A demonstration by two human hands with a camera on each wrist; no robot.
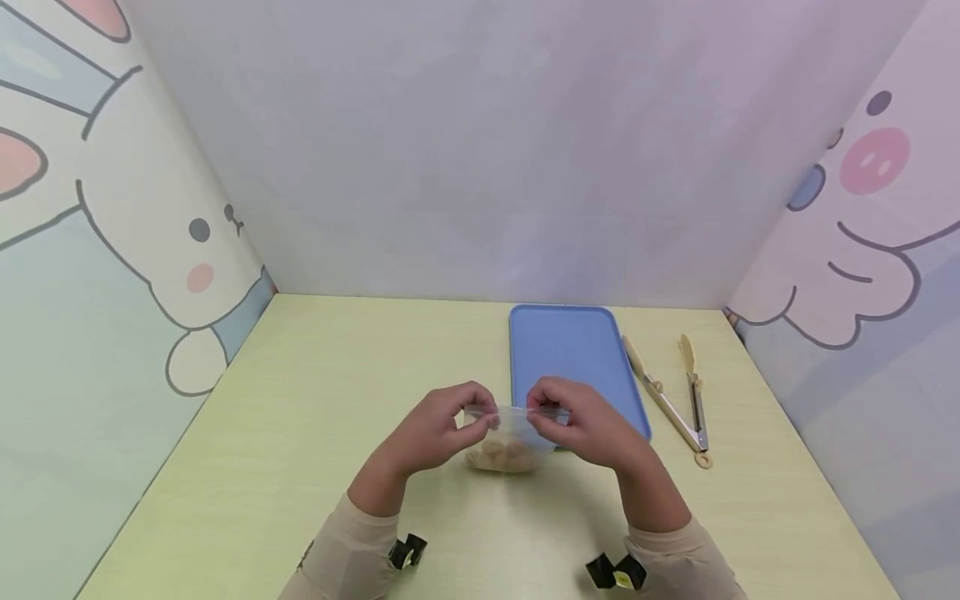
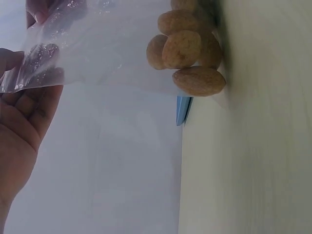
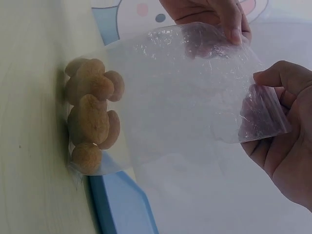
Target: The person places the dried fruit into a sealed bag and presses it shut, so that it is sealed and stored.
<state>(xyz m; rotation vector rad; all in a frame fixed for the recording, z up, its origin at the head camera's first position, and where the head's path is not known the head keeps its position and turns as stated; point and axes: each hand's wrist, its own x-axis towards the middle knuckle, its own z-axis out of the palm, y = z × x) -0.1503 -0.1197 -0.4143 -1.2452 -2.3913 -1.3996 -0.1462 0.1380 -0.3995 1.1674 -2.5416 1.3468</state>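
Observation:
A clear plastic bag (image 1: 514, 419) stands upright on the table, its lower end right at the surface. Several brown, rough-skinned oval pieces (image 2: 181, 48) lie in its bottom. My left hand (image 1: 444, 425) pinches the left part of the bag's top edge between thumb and fingers. On the other side, my right hand (image 1: 588, 423) pinches the same edge at the right. Both hands are level and a short way apart, with the film stretched between them. The right wrist view shows the bag's wall (image 3: 170, 92) flat and shiny above the pieces.
Just behind the bag lies a blue tray (image 1: 570, 342), its near part overlapped by my right hand. To the tray's right, a pair of metal tongs (image 1: 670, 408) with tan tips lies spread on the pale wooden table (image 1: 315, 417). Fabric walls (image 1: 480, 167) enclose the back and sides.

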